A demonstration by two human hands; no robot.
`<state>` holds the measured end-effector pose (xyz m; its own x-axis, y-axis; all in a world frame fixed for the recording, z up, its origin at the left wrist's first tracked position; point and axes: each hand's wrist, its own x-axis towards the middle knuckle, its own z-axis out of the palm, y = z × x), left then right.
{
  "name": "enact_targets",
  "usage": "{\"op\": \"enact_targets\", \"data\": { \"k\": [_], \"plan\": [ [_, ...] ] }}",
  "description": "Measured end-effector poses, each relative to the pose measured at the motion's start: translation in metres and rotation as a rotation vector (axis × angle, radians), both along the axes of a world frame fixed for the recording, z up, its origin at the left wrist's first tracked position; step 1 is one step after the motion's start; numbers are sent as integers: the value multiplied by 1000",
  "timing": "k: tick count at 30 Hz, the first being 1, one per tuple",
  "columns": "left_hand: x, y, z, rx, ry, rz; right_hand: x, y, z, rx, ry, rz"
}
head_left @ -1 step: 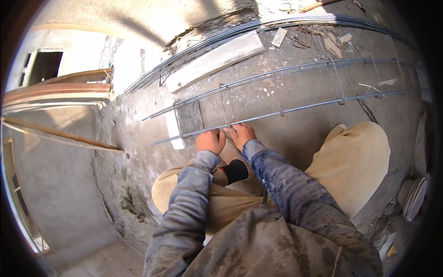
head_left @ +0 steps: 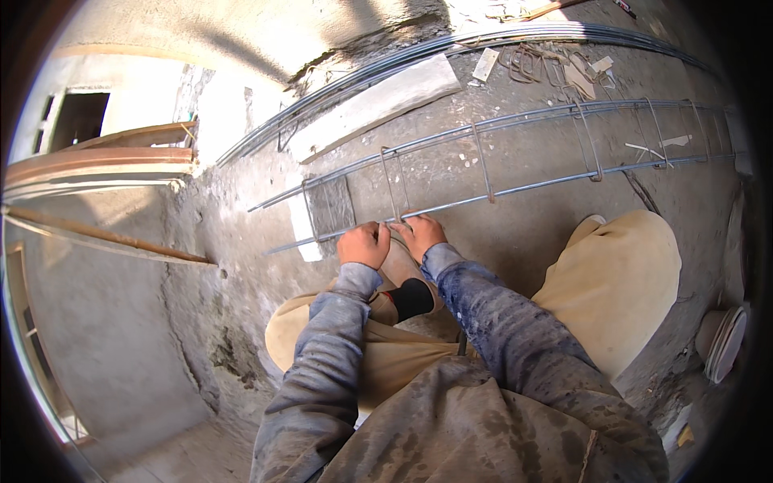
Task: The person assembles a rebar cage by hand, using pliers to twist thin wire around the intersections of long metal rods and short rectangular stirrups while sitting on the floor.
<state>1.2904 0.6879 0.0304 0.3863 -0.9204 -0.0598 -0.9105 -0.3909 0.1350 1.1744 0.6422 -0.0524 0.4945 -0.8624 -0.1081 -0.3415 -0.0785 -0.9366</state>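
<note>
A long rebar cage [head_left: 531, 187] of thin steel bars and rectangular stirrups lies across the floor before me. My left hand [head_left: 364, 245] is closed against its near bar, close to the left end. What those fingers hold is hidden. Just beside it, my right hand [head_left: 420, 236] is closed with its fingers round the near bar, where a stirrup [head_left: 390, 183] meets it. The thumbs almost touch. Under the cage's left end sits a grey block [head_left: 331, 203] with a white side.
Beyond the cage lie a white slab [head_left: 378, 105] and a bundle of long bars [head_left: 531, 32]. Loose bent stirrups [head_left: 525, 64] and scraps are scattered at the far right. Wooden boards [head_left: 105, 157] lean at the left. Stacked buckets [head_left: 722, 344] stand at the right.
My left hand has shifted slightly to the left along the near bar. My right hand and the cage look nearly still.
</note>
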Motion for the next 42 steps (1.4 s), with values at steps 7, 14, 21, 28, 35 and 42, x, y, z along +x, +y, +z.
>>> {"op": "enact_targets", "data": {
  "k": [7, 14, 21, 28, 35, 42],
  "plan": [
    [52, -64, -24, 451, 282, 228, 3, 3, -1, 10, -15, -44],
    [74, -91, -44, 1061, 973, 288, 0, 1, -4, 48, -13, -53],
    [136, -70, -80, 676, 1368, -333, 9, 9, 3, 11, -38, -46],
    [72, -80, -56, 475, 1085, 261, -8, 14, 2, 43, 4, -96],
    [19, -23, -36, -263, 780, 314, -4, 16, 6, -95, 206, 31],
    [-32, 2, -17, -591, 175, -108, -7, 8, 18, -88, 302, 112]
  ]
}}
